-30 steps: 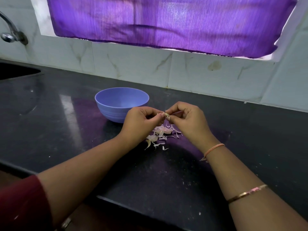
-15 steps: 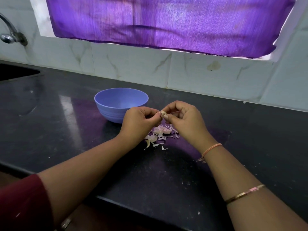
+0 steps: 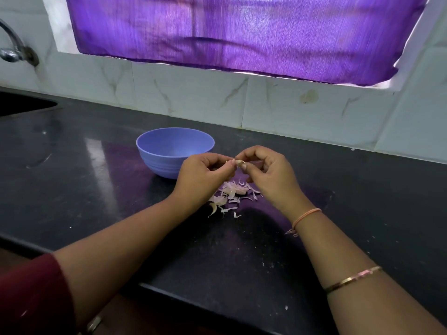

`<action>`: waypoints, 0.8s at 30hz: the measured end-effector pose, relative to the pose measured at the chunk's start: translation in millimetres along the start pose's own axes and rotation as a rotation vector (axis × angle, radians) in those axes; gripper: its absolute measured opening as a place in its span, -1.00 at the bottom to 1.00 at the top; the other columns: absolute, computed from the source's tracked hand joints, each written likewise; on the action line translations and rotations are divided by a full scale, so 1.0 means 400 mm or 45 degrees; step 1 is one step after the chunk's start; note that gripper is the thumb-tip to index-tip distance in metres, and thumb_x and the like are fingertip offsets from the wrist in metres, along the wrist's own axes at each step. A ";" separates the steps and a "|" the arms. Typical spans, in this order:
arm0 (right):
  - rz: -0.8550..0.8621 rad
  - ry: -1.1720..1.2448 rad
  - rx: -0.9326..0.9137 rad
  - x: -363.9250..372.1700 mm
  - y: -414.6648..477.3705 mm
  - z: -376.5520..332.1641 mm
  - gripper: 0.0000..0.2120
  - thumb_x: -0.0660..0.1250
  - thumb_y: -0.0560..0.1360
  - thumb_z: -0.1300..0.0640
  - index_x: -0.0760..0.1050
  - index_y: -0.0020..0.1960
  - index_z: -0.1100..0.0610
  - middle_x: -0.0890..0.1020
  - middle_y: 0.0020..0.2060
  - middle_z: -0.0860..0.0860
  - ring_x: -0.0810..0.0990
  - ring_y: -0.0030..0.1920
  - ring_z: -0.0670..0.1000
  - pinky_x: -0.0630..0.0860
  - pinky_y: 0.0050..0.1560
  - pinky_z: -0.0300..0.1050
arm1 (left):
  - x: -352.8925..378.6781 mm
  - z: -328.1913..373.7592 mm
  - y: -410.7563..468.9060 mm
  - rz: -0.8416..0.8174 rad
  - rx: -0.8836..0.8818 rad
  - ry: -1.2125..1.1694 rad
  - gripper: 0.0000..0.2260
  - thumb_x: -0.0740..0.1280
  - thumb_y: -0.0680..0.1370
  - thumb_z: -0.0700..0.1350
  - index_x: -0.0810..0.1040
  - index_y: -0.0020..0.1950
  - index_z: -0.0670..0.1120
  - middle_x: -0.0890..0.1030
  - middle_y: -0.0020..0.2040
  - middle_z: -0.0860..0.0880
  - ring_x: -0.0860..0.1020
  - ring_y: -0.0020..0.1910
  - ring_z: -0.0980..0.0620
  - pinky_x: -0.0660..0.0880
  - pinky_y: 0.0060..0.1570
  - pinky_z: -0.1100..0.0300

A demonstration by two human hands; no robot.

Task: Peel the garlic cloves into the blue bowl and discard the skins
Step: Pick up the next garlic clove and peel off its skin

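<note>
A purple curtain [image 3: 242, 32] fills the window across the top, w/ pale marble-look wall tiles [image 3: 193, 100] below it. The black counter [image 3: 72, 184] takes up most of the rest, speckled w/ small white flecks. A sink [image 3: 21, 105] cuts into it at far left, under a metal tap [image 3: 12, 50]. A maroon sleeve [image 3: 31, 293] shows at bottom left. The blue bowl [image 3: 169, 160] stands upright on the counter, approx. centre, just behind and left of the hands. The left hand [image 3: 203, 175] and right hand [image 3: 271, 175] meet in the air above the counter, fingertips together. Directly under them a loose pile of skins [image 3: 229, 194] lies on the counter: pinkish-white strips, a few strays nearer the person. The right arm wears a gold bangle [image 3: 353, 281] and, at the wrist, a thin orange thread [image 3: 306, 215]. Smallest of all is the garlic clove [image 3: 239, 162], held up between the two hands, just right of the bowl's rim (not in it). Each grip is closed to a tight pinch on it, thumb & forefinger, w/ the other fingers curled in
</note>
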State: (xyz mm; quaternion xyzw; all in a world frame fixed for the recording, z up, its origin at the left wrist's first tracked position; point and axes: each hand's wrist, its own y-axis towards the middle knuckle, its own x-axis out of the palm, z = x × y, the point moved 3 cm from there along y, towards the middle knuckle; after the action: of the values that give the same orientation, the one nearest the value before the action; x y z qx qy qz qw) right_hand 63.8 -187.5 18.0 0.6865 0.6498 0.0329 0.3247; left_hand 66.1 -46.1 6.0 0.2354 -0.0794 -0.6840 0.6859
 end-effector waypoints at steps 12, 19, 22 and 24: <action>0.001 -0.180 -0.096 0.009 -0.004 -0.007 -0.85 0.38 0.41 0.34 0.61 -0.08 0.13 0.65 -0.20 0.00 0.63 -0.21 -0.06 0.56 -0.16 -0.31 | -0.004 -0.010 0.005 0.041 -0.038 0.006 -0.93 0.38 0.48 -0.18 0.66 -0.16 -0.10 0.68 -0.29 -0.05 0.65 -0.28 0.04 0.60 -0.17 0.25; 0.013 -0.249 -0.116 0.007 -0.004 -0.010 -0.92 0.40 0.40 0.30 0.58 -0.15 0.16 0.64 -0.27 -0.01 0.64 -0.24 -0.03 0.60 -0.18 -0.17 | -0.003 -0.008 0.007 0.016 -0.023 0.036 -0.94 0.38 0.48 -0.19 0.65 -0.16 -0.09 0.67 -0.29 -0.03 0.64 -0.30 0.10 0.60 -0.20 0.28; -0.001 -0.236 -0.131 0.008 -0.006 -0.013 -0.94 0.40 0.42 0.28 0.58 -0.16 0.15 0.64 -0.28 -0.02 0.64 -0.25 -0.05 0.59 -0.21 -0.24 | -0.003 -0.010 0.008 0.017 -0.021 0.074 -0.93 0.38 0.49 -0.19 0.65 -0.17 -0.07 0.67 -0.29 -0.01 0.64 -0.30 0.10 0.60 -0.20 0.28; -0.009 -0.189 -0.130 0.008 -0.006 -0.014 -0.94 0.39 0.43 0.30 0.58 -0.14 0.17 0.63 -0.29 -0.04 0.62 -0.28 -0.11 0.55 -0.25 -0.35 | -0.002 -0.010 0.008 0.023 -0.013 0.110 -0.92 0.38 0.49 -0.18 0.65 -0.19 -0.06 0.67 -0.31 0.01 0.63 -0.32 0.14 0.57 -0.23 0.32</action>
State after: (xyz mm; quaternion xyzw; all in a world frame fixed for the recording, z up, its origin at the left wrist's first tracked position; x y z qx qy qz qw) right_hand 59.4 -182.3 20.0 0.6672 0.6238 0.0136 0.4067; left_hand 70.5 -44.5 4.0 0.2605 -0.0482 -0.6674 0.6960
